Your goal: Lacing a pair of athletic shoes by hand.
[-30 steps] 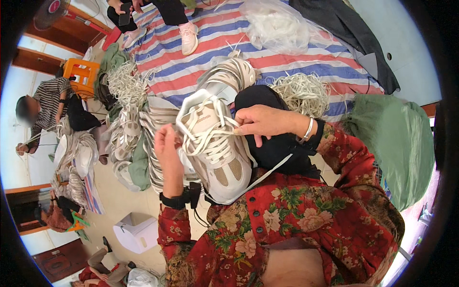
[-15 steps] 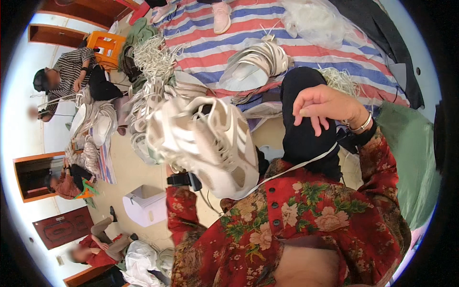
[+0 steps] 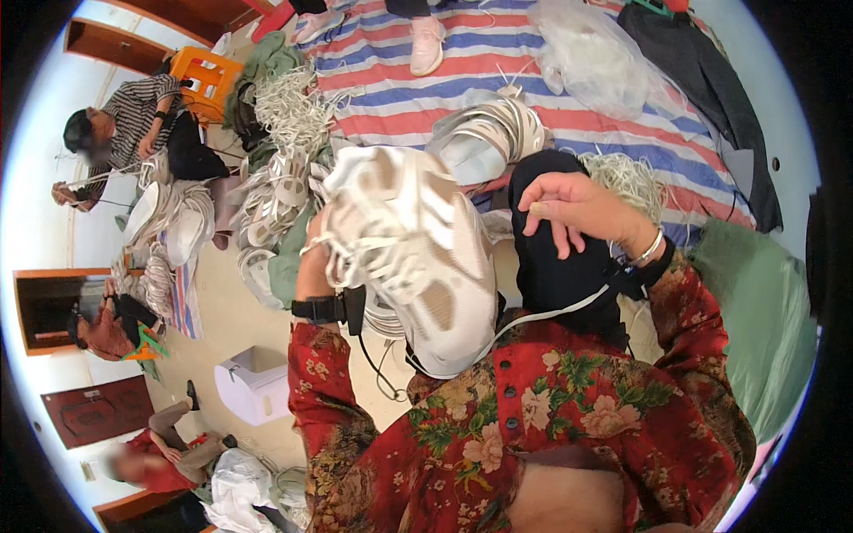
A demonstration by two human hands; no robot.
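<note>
Cream-and-beige mesh sneaker [image 3: 462, 266]: I'm holding it tilted before the lap | off-white flat laces [image 3: 386, 266] are looking threaded, looping loosely, tying apparently outstanding | left hand [image 3: 314, 253], mostly hidden, is seemingly grasping its side; right grip [image 3: 569, 211] is hanging relaxed, empty | beyond, pale stacked shoes [image 3: 524, 129] are lying on the striped sheet [image 3: 382, 84]

Noted beyond and right of the grip: crumpled translucent plastic bag [image 3: 591, 62]. Beyond, left: orange plastic stool [image 3: 206, 84]. Left, below: white open-topped box [image 3: 256, 398]. Right: bulky green sack [image 3: 760, 311].
</note>
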